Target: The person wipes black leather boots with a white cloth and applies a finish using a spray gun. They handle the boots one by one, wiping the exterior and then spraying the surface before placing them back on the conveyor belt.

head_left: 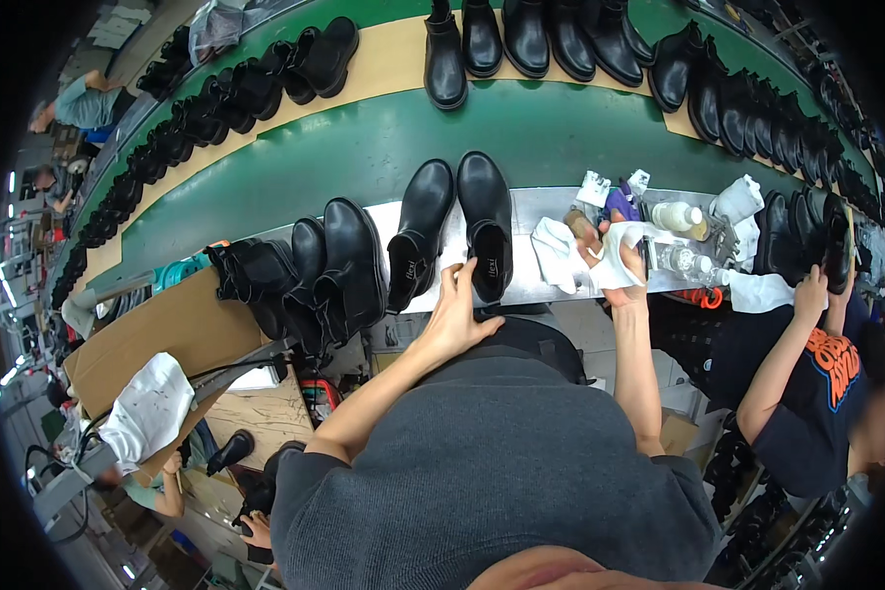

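Observation:
Two black leather ankle boots stand side by side in front of me, toes pointing away: a left boot (428, 202) and a right boot (484, 197). My left hand (454, 317) is at the heel end of the right boot, fingers against its collar and thumb beside the back edge. Its grip is partly hidden, but the fingers close on the boot's top. In my right hand (627, 285) is a white cloth (615, 258), draped over the fingers above the metal ledge. Another white cloth (559, 254) lies just left of it.
Clear bottles (680, 261) and crumpled wipes stand to the right. More black boots (349, 261) are at my left. Rows of boots (526, 39) line the green conveyor (354, 143). A co-worker (796, 383) handles a boot at the right; cardboard (167, 339) lies at the left.

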The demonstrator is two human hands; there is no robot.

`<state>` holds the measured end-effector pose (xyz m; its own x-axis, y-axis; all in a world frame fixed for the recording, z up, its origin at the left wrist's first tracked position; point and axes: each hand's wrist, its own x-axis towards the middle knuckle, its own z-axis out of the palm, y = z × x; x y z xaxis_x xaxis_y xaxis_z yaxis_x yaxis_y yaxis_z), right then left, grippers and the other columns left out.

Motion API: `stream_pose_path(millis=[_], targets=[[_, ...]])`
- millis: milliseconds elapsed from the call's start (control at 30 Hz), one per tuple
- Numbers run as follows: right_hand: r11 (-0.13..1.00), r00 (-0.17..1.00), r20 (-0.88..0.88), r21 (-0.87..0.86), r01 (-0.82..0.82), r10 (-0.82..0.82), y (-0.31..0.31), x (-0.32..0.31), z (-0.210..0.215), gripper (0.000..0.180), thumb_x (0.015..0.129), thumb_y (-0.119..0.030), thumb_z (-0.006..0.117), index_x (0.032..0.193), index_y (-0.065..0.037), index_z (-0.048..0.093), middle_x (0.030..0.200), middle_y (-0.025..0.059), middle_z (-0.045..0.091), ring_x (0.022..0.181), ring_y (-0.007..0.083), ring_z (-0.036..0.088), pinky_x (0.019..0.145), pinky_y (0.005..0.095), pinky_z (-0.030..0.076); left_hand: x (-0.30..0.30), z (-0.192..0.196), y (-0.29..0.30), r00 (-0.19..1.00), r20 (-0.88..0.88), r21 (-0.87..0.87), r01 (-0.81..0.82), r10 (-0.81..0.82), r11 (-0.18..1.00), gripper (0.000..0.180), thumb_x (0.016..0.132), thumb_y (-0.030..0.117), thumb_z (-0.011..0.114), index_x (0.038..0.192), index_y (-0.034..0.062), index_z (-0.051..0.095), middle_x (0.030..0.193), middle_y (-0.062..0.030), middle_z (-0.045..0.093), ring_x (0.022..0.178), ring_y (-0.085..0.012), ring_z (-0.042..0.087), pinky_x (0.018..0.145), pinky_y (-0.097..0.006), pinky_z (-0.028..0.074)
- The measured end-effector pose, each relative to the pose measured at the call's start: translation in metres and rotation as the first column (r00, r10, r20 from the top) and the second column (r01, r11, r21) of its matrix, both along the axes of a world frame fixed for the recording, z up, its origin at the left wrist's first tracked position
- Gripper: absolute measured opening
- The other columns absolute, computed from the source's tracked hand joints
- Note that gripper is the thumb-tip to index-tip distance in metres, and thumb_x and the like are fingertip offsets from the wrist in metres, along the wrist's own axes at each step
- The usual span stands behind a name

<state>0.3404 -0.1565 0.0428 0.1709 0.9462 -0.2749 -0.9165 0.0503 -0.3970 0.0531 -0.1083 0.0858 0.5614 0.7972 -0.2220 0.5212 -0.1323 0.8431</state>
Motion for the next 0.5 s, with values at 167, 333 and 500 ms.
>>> stream_pose_path(millis=[167,333,500], targets=[[0.994,0.999,-0.048,0.112,-0.003,0.008,-0.006,0.009,-0.010,0.011,0.088,-0.009,0.059,0.078,-0.005,0.059,0.113,0.0126,0.055,0.095,0.0236,0.059,0.063,0.0290,0.054,0.030,-0.052,0.021,0.995,0.055,0.377,0.062,-0.089,0.924,0.060,0.075,0.013,0.075,0.128,0.0013,0.050,0.113,-0.0279,0.052,0.100,-0.0428,0.057,0.084,-0.044,0.050],[0.994,0.967,0.247,0.074,-0.080,0.059,-0.007,0.014,0.028,0.016,0.089,-0.007,0.053,0.101,-0.001,0.063,0.104,0.0138,0.059,0.064,0.0081,0.050,0.044,0.0179,0.035,0.050,0.020,0.128,0.932,0.286,-0.202,-0.171,0.225,0.964,0.021,0.087,0.016,0.065,0.087,-0.0049,0.062,0.075,-0.0061,0.064,0.064,-0.0147,0.063,0.045,-0.028,0.052],[0.996,0.703,0.707,-0.081,-0.028,0.077,0.021,0.003,0.084,0.045,0.084,0.000,0.061,0.128,0.000,0.053,0.104,0.0114,0.064,0.071,0.0091,0.061,0.059,0.0188,0.049,0.063,0.091,0.198,0.934,0.251,-0.372,-0.149,0.254,0.916,0.031,0.085,0.021,0.065,0.096,-0.0068,0.059,0.086,-0.0150,0.065,0.066,-0.0245,0.068,0.047,-0.033,0.059]])
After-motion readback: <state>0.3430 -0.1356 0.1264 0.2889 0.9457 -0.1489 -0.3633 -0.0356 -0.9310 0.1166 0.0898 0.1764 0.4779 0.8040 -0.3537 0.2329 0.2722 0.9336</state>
